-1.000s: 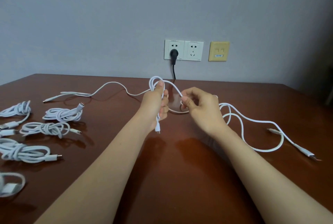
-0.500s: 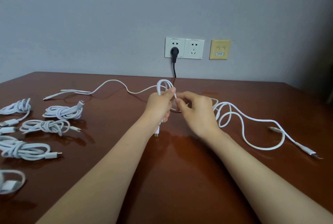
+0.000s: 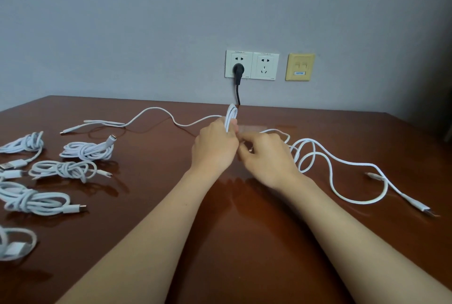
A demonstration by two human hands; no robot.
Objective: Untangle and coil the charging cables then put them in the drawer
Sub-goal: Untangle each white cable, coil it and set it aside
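From the head camera, both hands met over the middle of the table (image 3: 244, 242), and the left hand (image 3: 215, 147) was clenched around a small coil (image 3: 231, 118) of white cable, its loops poking up above the fist. The right hand (image 3: 266, 157) sat just beside it, fingers curled and pinched together on the same cable. That cable's loose length (image 3: 327, 162) looped away to the right across the wood, ending in a plug near the right edge, and a second long cable (image 3: 151, 113) trailed off to the left from the hands. Count the finished ones: six bundles lay at the left, among them one with its plug raised (image 3: 88, 151), one knotted (image 3: 61, 169) and one nearer the camera (image 3: 34, 199). The table was glossy reddish-brown wood, pushed against a plain grey wall (image 3: 146, 22). On the wall were two white sockets (image 3: 252, 65), a black plug (image 3: 237, 71) in the left one, and one yellow plate (image 3: 299, 67) beside them.
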